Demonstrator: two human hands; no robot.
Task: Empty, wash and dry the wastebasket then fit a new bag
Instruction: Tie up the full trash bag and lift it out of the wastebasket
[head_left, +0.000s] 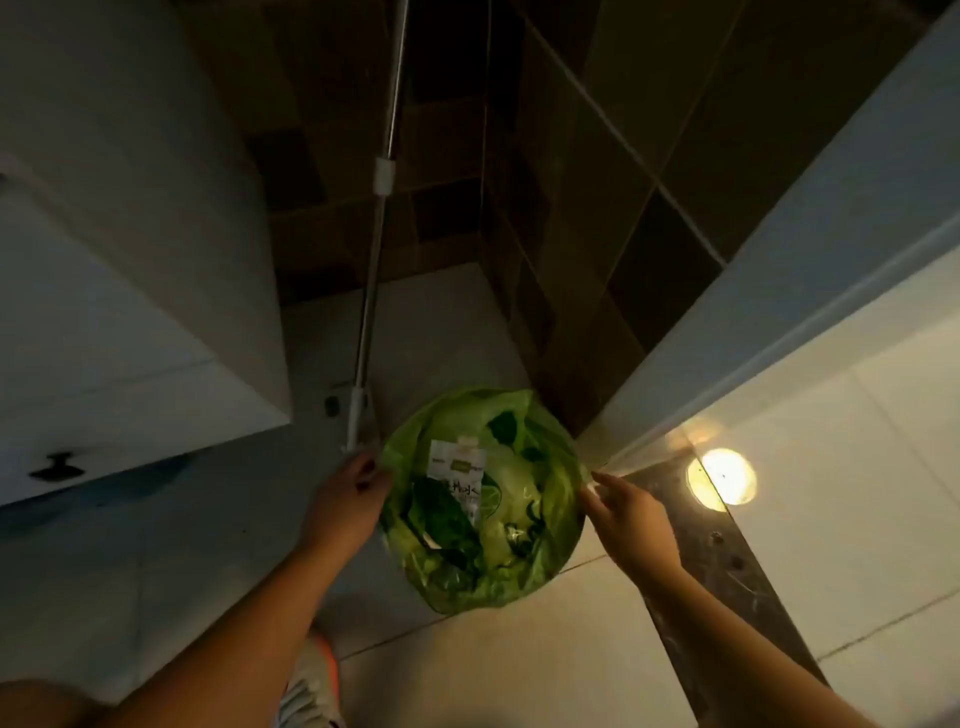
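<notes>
Two hands (349, 496) (626, 512), crinkled green bag (480, 499)

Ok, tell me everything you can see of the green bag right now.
The green bag is thin, translucent plastic, crinkled, lining a round wastebasket on the tiled floor in a corner. Its mouth is open and spread wide. Inside lie crumpled rubbish and a white printed carton. The left hand touches its left edge and the right hand its right edge.
</notes>
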